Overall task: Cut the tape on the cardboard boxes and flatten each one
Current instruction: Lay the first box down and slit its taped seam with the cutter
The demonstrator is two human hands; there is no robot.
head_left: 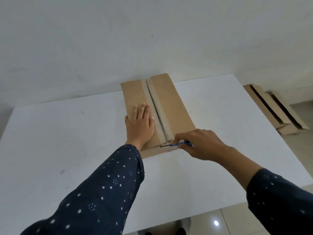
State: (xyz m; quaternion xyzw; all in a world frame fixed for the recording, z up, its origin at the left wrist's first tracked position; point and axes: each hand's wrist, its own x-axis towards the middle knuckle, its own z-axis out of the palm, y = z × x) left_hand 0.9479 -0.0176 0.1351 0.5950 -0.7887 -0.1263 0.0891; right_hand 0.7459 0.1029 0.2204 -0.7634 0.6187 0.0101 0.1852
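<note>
Head view: cutter (177, 144) at the box (171, 106) end.
The left hand (139, 124) lies spread flat on the box, on the tabletop (67, 150); the right hand (201, 143) pinches the blue cutter just beside it. A slip could send the blade toward the left wrist.

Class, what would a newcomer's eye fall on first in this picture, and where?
The cardboard box lies on the white table, its taped seam running lengthwise. The left hand presses flat on its top; the right hand holds a blue cutter at the seam's near end.
</note>
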